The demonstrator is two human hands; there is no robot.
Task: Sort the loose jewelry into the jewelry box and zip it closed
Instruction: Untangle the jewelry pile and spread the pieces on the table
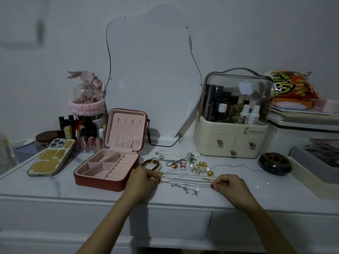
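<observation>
Left hand curled at one end of the thin silver and gold chain necklaces, fingertips pinching there; right hand curled at the other end, pinching likewise. Exactly which strand sits in each pinch: too fine to tell. Chains stretched flat between the two hands on the white marble-look tabletop, near its front edge.

Probably very light and wholly limp, with no stiffness to steer by; likely to slide on the smooth top and to snag on one another or on the small silver charms just in front. Best taken at the ends or clasps, one strand at a time, lifted clear before moving.

Behind the chains, a loose cluster: red bead bracelet, white pearl strand, gold rings and pearl earrings.

Open red zip-around jewelry box with pink lining just left of the left hand, lid upright, compartments showing nothing inside. Short path leftward over the low box wall. Bare tabletop to the right; cream cosmetics organiser with clear dome well behind.
</observation>
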